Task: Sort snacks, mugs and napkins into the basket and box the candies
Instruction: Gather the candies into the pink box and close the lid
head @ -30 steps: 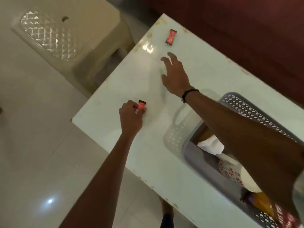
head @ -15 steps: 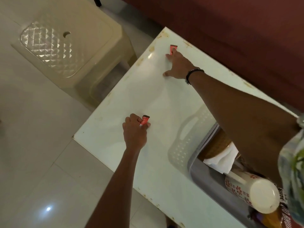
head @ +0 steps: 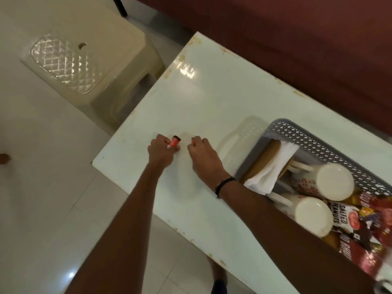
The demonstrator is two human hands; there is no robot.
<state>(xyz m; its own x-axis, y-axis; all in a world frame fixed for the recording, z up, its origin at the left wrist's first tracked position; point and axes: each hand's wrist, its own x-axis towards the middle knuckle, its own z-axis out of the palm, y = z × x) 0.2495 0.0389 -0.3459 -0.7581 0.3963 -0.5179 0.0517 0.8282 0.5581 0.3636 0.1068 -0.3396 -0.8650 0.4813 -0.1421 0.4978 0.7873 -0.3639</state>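
While the left hand (head: 161,151) pinches one candy (head: 174,142) and the right hand (head: 201,153) curls round another, both should stay gripped firmly until boxed.

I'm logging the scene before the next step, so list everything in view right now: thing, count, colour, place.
candy in left hand: one, red wrapper, pinched above the table
candy in right hand: a red bit shows at the fingertips
table: one, white glossy top
basket: one, grey perforated, right side of table
mugs: two, white with red flowers, lying in basket
napkin: white, in basket's far end
round mats: brown, count unclear, beside napkin
snack packets: several, mostly red, basket's near end
stool: one, cream plastic, on floor left
left hand: holds candy
right hand: curled, black wristband
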